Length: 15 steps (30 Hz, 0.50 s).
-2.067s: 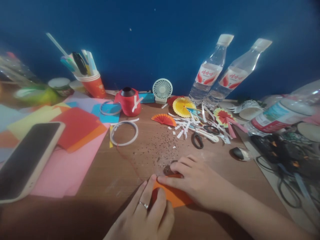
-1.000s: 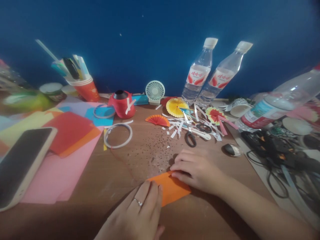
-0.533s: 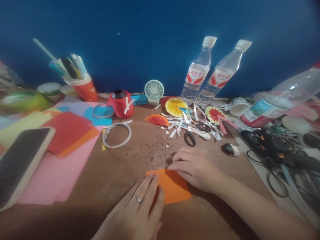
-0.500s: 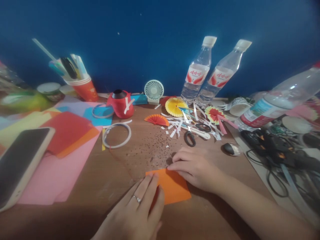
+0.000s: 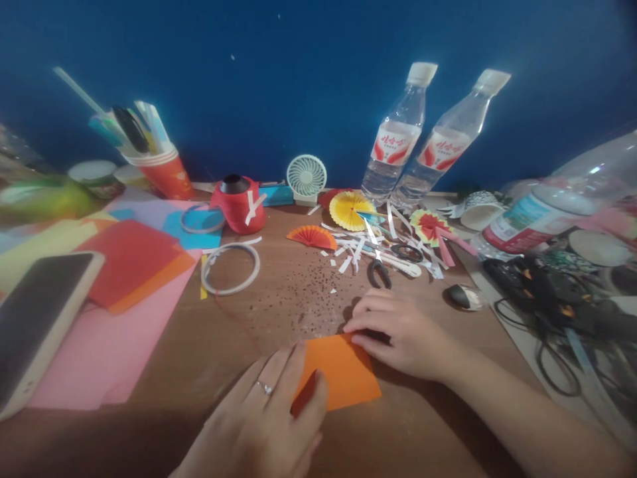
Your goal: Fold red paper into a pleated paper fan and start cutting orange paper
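Note:
A folded piece of orange paper (image 5: 341, 372) lies on the brown table in front of me. My left hand (image 5: 271, 405), with a ring on one finger, rests over its left edge; the fingers are stretched out flat and the thumb is spread apart on the paper. At the far right corner my right hand (image 5: 398, 332) has thumb and forefinger closed on the paper's edge, the other fingers curled. Just beyond the right hand lie black-handled scissors (image 5: 379, 272). Small dark specks (image 5: 316, 292) are scattered past the paper's far edge.
Left are a phone (image 5: 44, 318), red paper (image 5: 134, 262) and pink paper (image 5: 109, 352). A roll of tape (image 5: 230, 269), an orange paper fan (image 5: 312, 237), a yellow rosette (image 5: 350, 210) and a small fan (image 5: 306, 178) sit farther back. Two water bottles (image 5: 395, 143) stand behind; cables (image 5: 552, 358) lie right.
My right hand has shifted slightly right along the paper's far edge. The left fingers have slid a little left, and more of the orange paper shows between the hands.

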### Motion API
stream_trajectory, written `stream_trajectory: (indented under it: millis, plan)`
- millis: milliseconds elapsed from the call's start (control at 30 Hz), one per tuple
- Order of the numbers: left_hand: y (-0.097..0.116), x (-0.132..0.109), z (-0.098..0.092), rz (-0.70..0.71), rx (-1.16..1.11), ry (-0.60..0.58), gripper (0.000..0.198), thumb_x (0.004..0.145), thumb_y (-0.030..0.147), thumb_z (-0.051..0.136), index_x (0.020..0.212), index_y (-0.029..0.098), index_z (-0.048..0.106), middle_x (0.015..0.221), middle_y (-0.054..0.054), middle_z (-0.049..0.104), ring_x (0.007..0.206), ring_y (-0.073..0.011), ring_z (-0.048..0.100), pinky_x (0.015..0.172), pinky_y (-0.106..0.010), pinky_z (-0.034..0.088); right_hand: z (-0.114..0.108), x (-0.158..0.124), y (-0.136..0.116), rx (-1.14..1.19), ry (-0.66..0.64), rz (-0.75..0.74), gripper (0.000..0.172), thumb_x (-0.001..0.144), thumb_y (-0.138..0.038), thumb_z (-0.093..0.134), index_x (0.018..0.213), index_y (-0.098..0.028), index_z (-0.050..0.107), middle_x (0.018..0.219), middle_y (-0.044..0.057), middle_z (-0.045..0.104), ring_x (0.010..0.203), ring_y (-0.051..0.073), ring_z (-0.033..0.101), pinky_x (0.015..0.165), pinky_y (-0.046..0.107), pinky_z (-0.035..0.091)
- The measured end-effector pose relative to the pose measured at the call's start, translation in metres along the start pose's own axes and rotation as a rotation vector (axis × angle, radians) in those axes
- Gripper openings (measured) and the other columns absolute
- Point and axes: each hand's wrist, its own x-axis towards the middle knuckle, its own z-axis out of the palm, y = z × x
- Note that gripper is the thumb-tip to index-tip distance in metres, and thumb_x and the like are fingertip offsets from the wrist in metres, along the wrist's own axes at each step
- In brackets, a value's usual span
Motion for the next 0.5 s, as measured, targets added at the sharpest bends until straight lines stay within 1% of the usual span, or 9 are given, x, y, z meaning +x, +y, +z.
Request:
stream_trajectory:
  millis: [100, 233, 333, 400, 433, 500]
  plan:
    - [-0.001, 0.002, -0.001, 0.005, 0.001, 0.0, 0.028, 0.079, 0.027, 0.045, 0.104, 0.022, 0.057, 0.111, -0.012, 0.058, 0.096, -0.0257, 0.055, 0.078, -0.038, 0.047, 0.0, 0.0, -0.001, 0.004, 0.0, 0.022, 0.01, 0.081, -0.019, 0.056, 0.086, -0.02, 0.064, 0.08, 0.003, 0.062, 0.08, 0.015, 0.054, 0.074, 0.031, 0.041]
    - [-0.001, 0.003, -0.001, -0.003, 0.004, -0.011, 0.028, 0.078, 0.029, 0.046, 0.103, 0.023, 0.059, 0.11, -0.01, 0.058, 0.093, -0.0252, 0.054, 0.078, -0.039, 0.045, -0.004, 0.002, -0.002, 0.078, -0.03, 0.104, 0.01, 0.08, -0.015, 0.057, 0.083, -0.021, 0.065, 0.079, 0.002, 0.062, 0.079, 0.014, 0.054, 0.075, 0.03, 0.042]
    - [-0.003, 0.004, -0.002, 0.012, -0.002, 0.012, 0.033, 0.079, 0.031, 0.046, 0.107, 0.019, 0.058, 0.109, -0.011, 0.059, 0.093, -0.0251, 0.053, 0.079, -0.04, 0.044, -0.009, 0.004, -0.004, 0.123, -0.057, 0.178, 0.011, 0.077, -0.011, 0.059, 0.08, -0.021, 0.064, 0.079, 0.001, 0.062, 0.08, 0.014, 0.054, 0.075, 0.028, 0.043]
    - [-0.006, 0.008, -0.003, 0.03, -0.029, 0.03, 0.039, 0.079, 0.03, 0.045, 0.113, 0.014, 0.055, 0.104, -0.011, 0.06, 0.088, -0.0237, 0.053, 0.075, -0.037, 0.044, -0.01, 0.003, -0.005, 0.137, -0.06, 0.204, 0.013, 0.076, -0.009, 0.06, 0.079, -0.021, 0.064, 0.08, 0.0, 0.061, 0.082, 0.014, 0.054, 0.075, 0.027, 0.043]
    - [-0.009, 0.01, -0.004, 0.039, -0.057, 0.019, 0.041, 0.079, 0.03, 0.045, 0.116, 0.013, 0.053, 0.1, -0.01, 0.061, 0.084, -0.0222, 0.053, 0.072, -0.036, 0.044, -0.01, 0.003, -0.005, 0.138, -0.057, 0.206, 0.014, 0.075, -0.008, 0.059, 0.079, -0.021, 0.064, 0.08, 0.0, 0.061, 0.082, 0.014, 0.054, 0.075, 0.027, 0.043]
    - [-0.015, 0.016, -0.005, 0.039, -0.119, -0.023, 0.039, 0.079, 0.028, 0.044, 0.115, 0.016, 0.054, 0.092, -0.007, 0.06, 0.078, -0.0202, 0.051, 0.068, -0.035, 0.044, -0.008, 0.002, -0.007, 0.124, -0.037, 0.199, 0.013, 0.075, -0.008, 0.059, 0.078, -0.02, 0.063, 0.08, 0.0, 0.06, 0.08, 0.014, 0.054, 0.075, 0.028, 0.042]
